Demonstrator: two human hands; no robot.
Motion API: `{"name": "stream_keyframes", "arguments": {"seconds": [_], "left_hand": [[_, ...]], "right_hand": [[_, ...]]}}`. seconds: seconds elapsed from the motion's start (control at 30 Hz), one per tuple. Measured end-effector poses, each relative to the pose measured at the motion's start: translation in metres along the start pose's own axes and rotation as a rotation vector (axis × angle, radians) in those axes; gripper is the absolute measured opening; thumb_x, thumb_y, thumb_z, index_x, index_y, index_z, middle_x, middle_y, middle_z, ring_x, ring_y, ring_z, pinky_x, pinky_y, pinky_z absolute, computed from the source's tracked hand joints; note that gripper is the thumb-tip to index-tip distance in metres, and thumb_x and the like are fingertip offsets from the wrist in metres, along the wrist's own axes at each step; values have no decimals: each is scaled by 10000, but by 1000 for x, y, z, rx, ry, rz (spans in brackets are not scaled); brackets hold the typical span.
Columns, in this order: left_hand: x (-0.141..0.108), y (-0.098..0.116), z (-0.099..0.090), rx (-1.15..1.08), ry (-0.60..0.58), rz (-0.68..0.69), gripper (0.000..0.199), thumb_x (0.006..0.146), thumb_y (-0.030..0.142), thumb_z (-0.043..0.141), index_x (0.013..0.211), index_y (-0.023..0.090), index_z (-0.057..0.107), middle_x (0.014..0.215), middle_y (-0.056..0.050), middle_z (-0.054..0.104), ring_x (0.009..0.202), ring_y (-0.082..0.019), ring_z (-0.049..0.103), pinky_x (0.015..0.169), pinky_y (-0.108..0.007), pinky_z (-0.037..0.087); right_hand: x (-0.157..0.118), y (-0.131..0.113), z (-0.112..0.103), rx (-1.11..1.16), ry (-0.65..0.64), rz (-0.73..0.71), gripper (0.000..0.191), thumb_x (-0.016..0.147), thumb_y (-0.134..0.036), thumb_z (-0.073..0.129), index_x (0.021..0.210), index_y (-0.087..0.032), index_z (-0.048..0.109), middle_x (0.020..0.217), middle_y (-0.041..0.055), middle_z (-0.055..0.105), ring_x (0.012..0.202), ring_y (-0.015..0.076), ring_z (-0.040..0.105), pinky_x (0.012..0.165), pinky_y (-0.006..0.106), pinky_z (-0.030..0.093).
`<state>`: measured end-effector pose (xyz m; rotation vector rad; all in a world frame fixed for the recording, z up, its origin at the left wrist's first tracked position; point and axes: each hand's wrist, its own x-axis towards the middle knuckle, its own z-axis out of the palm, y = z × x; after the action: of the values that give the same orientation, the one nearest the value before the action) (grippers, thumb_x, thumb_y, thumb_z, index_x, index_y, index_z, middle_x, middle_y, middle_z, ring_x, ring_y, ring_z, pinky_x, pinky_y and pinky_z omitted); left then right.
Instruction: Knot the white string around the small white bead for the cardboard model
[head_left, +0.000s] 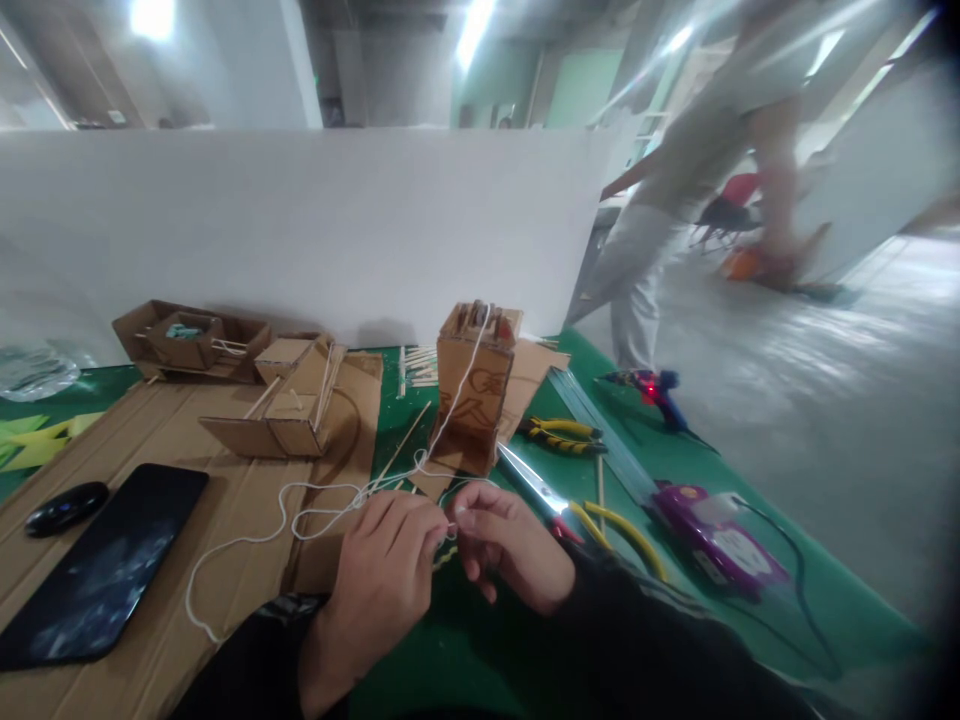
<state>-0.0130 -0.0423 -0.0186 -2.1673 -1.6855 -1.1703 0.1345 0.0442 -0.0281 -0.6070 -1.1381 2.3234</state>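
My left hand [394, 560] and my right hand [510, 540] meet fingertip to fingertip, low in the middle of the view. Both are closed in a pinch on a small piece of white string between them; the exact end is hard to make out. The white string [281, 500] lies in loose loops left of my hands. It also runs up over the top of an upright cardboard tower [476, 380], just beyond my fingers. A wheel-like part [480, 314] sits in the tower's top.
Scissors [536, 480], yellow-black pliers [566, 435], a glue gun [656, 392], clear glue sticks [600, 430] and a purple device [716, 540] lie right. Left are a phone [105, 560], a black mouse-shaped object [66, 508] and cardboard constructions [289, 400]. A person [675, 180] stands beyond the table.
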Motion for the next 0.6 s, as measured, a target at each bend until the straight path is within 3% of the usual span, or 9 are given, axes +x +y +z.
{"name": "stream_keyframes", "arguments": {"seconds": [0.3, 0.6], "left_hand": [[-1, -1, 2, -62, 33, -15, 118, 893, 96, 476, 863, 199, 524, 824, -54, 623, 797, -198, 554, 733, -339, 454], [0, 0, -1, -172, 27, -60, 117, 868, 83, 512, 870, 198, 532, 803, -44, 621, 787, -189, 552, 727, -334, 444]], "right_hand": [[3, 8, -5, 198, -298, 61, 140, 816, -251, 644, 851, -165, 539, 782, -7, 614, 491, 102, 597, 339, 202, 507], [1, 9, -7, 142, -268, 3, 128, 832, -245, 657, 847, -135, 594, 823, 27, 636, 503, 88, 605, 365, 178, 510]]}}
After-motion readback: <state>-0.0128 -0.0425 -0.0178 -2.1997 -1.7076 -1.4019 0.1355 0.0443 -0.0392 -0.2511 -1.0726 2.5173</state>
